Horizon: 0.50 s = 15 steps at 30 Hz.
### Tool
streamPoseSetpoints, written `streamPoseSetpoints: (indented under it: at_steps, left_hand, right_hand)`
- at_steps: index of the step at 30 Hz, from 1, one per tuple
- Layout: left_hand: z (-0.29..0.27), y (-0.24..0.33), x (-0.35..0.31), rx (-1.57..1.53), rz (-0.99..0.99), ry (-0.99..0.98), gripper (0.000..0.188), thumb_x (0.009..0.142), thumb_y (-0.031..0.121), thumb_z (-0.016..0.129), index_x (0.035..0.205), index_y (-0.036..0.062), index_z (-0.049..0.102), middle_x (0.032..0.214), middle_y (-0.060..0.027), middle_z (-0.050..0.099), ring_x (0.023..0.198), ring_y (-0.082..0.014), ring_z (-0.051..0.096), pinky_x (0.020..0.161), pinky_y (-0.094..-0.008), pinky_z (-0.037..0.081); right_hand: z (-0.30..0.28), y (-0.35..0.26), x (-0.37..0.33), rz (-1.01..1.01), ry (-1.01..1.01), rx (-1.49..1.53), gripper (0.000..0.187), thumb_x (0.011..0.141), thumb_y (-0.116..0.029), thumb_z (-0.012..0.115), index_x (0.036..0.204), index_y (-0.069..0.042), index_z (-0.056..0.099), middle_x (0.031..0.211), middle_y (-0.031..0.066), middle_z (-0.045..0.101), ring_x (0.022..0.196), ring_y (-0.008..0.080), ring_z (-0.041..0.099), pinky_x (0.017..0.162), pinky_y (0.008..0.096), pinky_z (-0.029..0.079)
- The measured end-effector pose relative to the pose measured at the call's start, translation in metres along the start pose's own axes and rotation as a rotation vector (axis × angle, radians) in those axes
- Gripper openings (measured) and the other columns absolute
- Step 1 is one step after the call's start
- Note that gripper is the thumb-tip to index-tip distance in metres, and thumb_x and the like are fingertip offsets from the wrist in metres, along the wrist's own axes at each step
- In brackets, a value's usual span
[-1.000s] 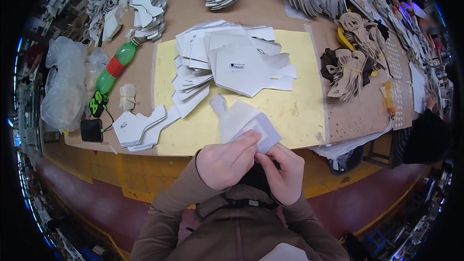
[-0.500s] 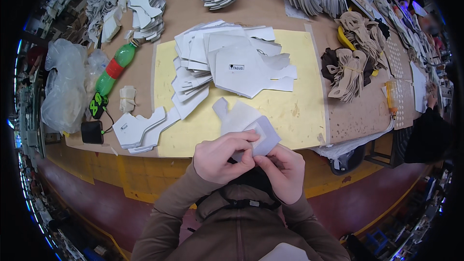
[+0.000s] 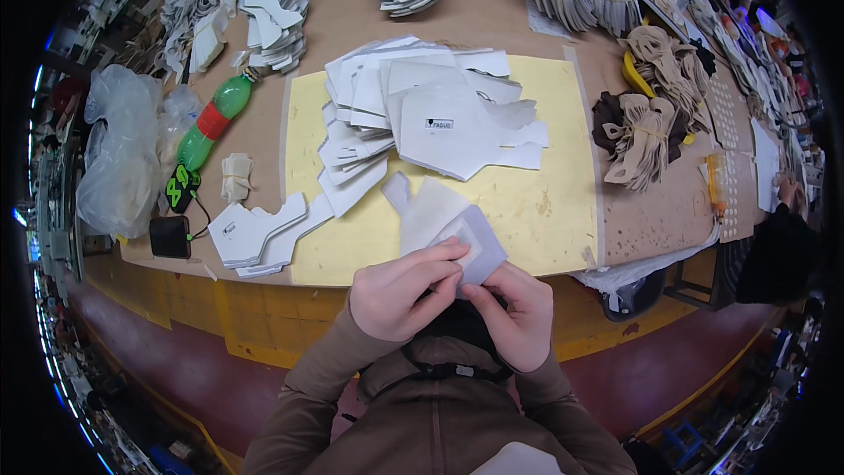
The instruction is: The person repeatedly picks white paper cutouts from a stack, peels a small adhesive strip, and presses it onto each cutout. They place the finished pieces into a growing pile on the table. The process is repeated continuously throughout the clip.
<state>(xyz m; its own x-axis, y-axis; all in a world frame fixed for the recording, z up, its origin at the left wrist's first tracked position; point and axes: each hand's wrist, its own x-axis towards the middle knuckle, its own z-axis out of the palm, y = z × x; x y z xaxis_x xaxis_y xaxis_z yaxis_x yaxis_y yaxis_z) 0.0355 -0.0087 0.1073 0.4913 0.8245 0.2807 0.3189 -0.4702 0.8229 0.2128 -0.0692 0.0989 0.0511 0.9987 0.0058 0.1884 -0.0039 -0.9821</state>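
Over the table's front edge, a pale cut piece of shoe-upper material [image 3: 432,204] is held between my two hands. One face looks off-white and the other lavender-grey, and a small whitish square patch [image 3: 476,246] lies on it. My left hand [image 3: 397,292] is closed, its fingertips pressing on the piece beside the patch. Pinching the right lower edge between thumb and fingers is my right hand [image 3: 517,312]. Just beyond, a fanned pile of white cut pieces [image 3: 440,136] with small dark labels spreads over a yellow sheet [image 3: 545,211].
Two white cut pieces [image 3: 242,242] lie at the table's left front, near a dark flat device [image 3: 170,237] with a cord. A green bottle [image 3: 230,98], a plastic bag [image 3: 119,167] and bundled beige pieces [image 3: 646,136] flank the sheet. A person's dark sleeve [image 3: 778,251] shows at right.
My left fingers have shifted slightly on the piece, which has turned a little in my hands. The whole table view has slid slightly to the right.
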Motion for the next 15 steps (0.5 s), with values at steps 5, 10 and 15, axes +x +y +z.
streamPoseSetpoints:
  at_steps: [5, 10, 15]
  left_hand:
    - [0.000, 0.001, 0.001, -0.030, -0.151, 0.291, 0.008, 0.085, -0.009, 0.068, 0.093, -0.0073, 0.068, 0.103, -0.0164, 0.075, 0.082, -0.0162, 0.074, 0.072, -0.0258, 0.060]
    - [-0.009, -0.009, 0.003, -0.586, -0.431, 0.375, 0.015, 0.094, -0.001, 0.066, 0.106, -0.0090, 0.063, 0.105, -0.0167, 0.073, 0.084, -0.0138, 0.072, 0.076, -0.0245, 0.060]
    - [0.000, -0.006, 0.001, -0.421, -0.325, 0.225, 0.046, 0.087, 0.005, 0.076, 0.127, -0.0089, 0.057, 0.106, -0.0180, 0.073, 0.098, -0.0213, 0.072, 0.086, -0.0301, 0.059]
  right_hand:
    - [0.004, 0.004, -0.005, 0.073, -0.011, 0.121, 0.004, 0.093, 0.002, 0.068, 0.095, 0.004, 0.066, 0.080, 0.0097, 0.064, 0.069, 0.0134, 0.061, 0.066, 0.0255, 0.049]
    - [0.004, 0.006, -0.009, 0.200, 0.057, 0.465, 0.004, 0.096, 0.004, 0.065, 0.097, 0.008, 0.066, 0.087, 0.0072, 0.068, 0.081, 0.0109, 0.066, 0.075, 0.0253, 0.054]
    - [0.000, 0.008, -0.009, 0.207, 0.051, 0.496, 0.004, 0.096, 0.004, 0.065, 0.097, 0.008, 0.066, 0.090, 0.0075, 0.068, 0.083, 0.0110, 0.066, 0.077, 0.0253, 0.054]
